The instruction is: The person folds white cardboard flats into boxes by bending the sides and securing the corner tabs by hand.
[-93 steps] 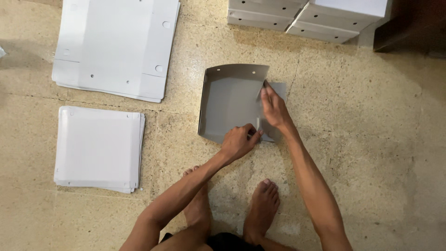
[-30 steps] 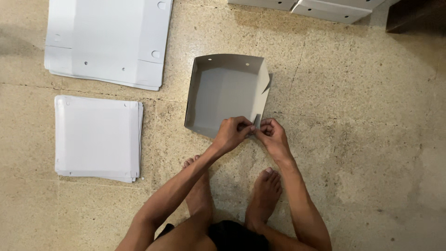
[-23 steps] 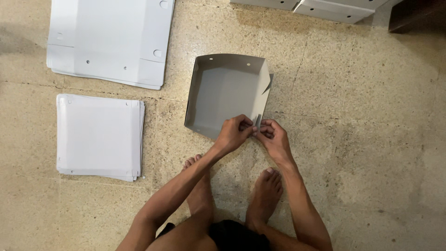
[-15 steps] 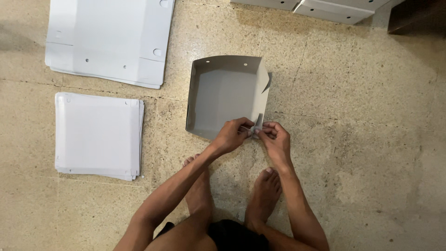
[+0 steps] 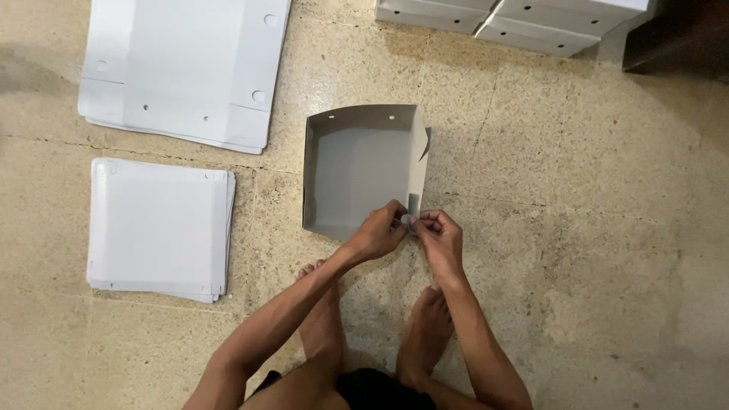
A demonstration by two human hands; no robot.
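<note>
A grey cardboard box point(image 5: 357, 163), half folded with three walls standing, lies on the speckled stone floor in front of my bare feet. My left hand point(image 5: 377, 231) and my right hand point(image 5: 436, 236) meet at the box's near right corner. Both pinch a small flap of the cardboard there, fingers closed on it. The flap itself is mostly hidden by my fingertips.
A stack of flat white cardboard sheets point(image 5: 156, 224) lies to the left. A larger pile of flat box blanks point(image 5: 182, 68) sits at the upper left. Finished white boxes point(image 5: 516, 19) are stacked along the top edge, beside a dark wooden piece point(image 5: 676, 38).
My right hand came down from the box's right wall to the near right corner, joining my left hand there. The box has shifted slightly on the floor.
</note>
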